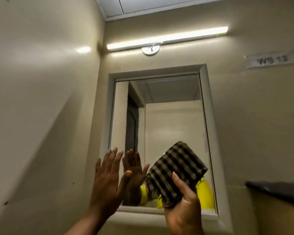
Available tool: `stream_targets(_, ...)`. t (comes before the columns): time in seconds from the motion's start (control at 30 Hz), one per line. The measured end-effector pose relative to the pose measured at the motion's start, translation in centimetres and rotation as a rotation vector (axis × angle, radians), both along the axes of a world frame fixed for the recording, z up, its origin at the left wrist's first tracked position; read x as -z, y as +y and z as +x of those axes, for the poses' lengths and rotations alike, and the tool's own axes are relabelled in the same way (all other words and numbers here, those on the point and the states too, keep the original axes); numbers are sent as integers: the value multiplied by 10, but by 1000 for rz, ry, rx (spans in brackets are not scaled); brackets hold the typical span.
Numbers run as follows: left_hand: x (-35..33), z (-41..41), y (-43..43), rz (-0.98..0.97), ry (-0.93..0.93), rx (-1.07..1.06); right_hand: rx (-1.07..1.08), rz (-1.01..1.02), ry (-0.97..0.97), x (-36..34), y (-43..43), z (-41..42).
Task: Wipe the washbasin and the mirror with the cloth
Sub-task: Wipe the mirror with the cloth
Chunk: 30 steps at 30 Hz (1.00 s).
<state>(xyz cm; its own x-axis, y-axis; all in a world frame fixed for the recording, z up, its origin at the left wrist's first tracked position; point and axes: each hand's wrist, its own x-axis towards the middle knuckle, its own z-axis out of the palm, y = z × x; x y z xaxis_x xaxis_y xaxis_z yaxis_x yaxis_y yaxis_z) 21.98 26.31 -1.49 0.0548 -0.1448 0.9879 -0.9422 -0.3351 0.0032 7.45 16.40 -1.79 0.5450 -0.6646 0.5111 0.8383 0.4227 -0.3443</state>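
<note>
1 sign (271,59) reads WS 13; left hand (107,185) spread, right hand (185,206) grips cloth (175,168).

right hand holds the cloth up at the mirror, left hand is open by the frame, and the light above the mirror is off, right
Not quite. The light above the mirror is on, glowing bright in the head view. The rest stands: the right hand holds the cloth up at the mirror and the left hand is open by the frame.

Left hand (107,187) seemingly flat, right hand (185,209) gripping cloth (176,168)
</note>
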Motion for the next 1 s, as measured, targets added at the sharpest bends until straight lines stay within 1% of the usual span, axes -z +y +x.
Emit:
stream_targets(0.07, -20, 16, -2, 18, -49, -9, 216, 24, -8, -27, -10, 1)
stream_targets(0.17, -51, 35, -8, 9, -129, -17, 494, -133, -81, -75, -29, -2)
stream_targets(0.3, -84, 50, -21, -61, -269, -14, 1018, -360, -78, -138, -50, -10)
stream_targets(0.37, -96, 55, -29, -98, -301, -20, 1351, -570, -19, -165, -67, -13)
stream_targets(0.43, -107, 61, -35, -135, -301, -17, 1646, -839, 50, -192, -83, -14)
stream_targets(0.5, -115, 69, -38, -153, -282, -11, 1874, -1201, 144, -219, -97, -11)
stream_targets(0.53, -117, 73, -39, -157, -269, -16, 1973, -1366, 259, -230, -101, -7)
stream_targets(0.57, -119, 75, -40, -162, -258, -27, 2019, -1501, 437, -238, -103, -4)
stream_targets(0.6, -120, 78, -41, -166, -253, -42, 1993, -1614, 676, -242, -105, 0)
stream_targets(0.63, -121, 81, -42, -165, -249, -60, 1913, -1685, 894, -242, -106, 5)
stream_targets(0.67, -123, 84, -43, -162, -246, -76, 1834, -1693, 1005, -241, -107, 9)
stream_targets(0.7, -125, 87, -43, -160, -243, -92, 1787, -1662, 996, -239, -110, 13)
stream_targets(0.73, -127, 89, -43, -160, -242, -108, 1765, -1612, 921, -239, -112, 16)
stream_targets(0.83, -135, 94, -40, -123, -254, -144, 1849, -1511, 730, -240, -110, 23)
stream_targets(0.9, -139, 100, -41, -99, -256, -143, 1921, -1508, 696, -240, -113, 26)
stream_targets(1.0, -141, 115, -44, -75, -246, -176, 1916, -1536, 717, -240, -123, 24)
